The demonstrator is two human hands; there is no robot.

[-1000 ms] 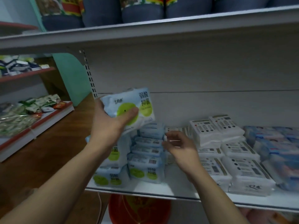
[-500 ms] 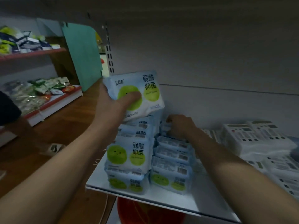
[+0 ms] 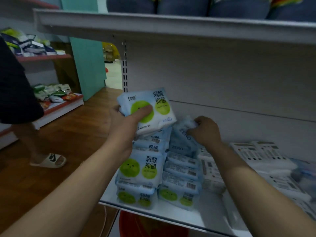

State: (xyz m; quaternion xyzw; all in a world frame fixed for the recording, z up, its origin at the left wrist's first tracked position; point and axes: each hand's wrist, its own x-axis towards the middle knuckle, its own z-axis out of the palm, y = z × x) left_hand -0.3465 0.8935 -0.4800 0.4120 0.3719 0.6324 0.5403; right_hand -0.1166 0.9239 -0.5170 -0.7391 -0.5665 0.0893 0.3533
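Head view: the left hand (image 3: pixel 124 124) held a pale blue pack (image 3: pixel 150 100) with two green circles on its front. The thumb lay across the left circle and the fingers were wrapped behind, grasping the pack. It was held upright and a little tilted, face to the camera, just over the left stack (image 3: pixel 142 170) of like packs at the left end of the shelf (image 3: pixel 171 212). Whether its lower edge touched the stack could not be told.

The right hand (image 3: pixel 205 130) was just to the right, farther in, its fingers clenched on the crumpled top of a blue ZERO pack (image 3: pixel 181 139). That pack stood tilted behind the right stack (image 3: pixel 181 178), close to the shelf's back wall. The two stacks stood side by side, touching, near the front edge.

White packs (image 3: pixel 259 156) were piled farther right on the same shelf, blurred. An upper shelf (image 3: pixel 171 26) ran overhead with dark blue bundles (image 3: pixel 184 5) on it. At far left another person's leg and pale slipper (image 3: pixel 49 160) stood on the wooden floor (image 3: pixel 77 134), in front of a low red-edged shelf (image 3: pixel 65 105) of snack bags. Something red (image 3: pixel 145 226) showed below the shelf.
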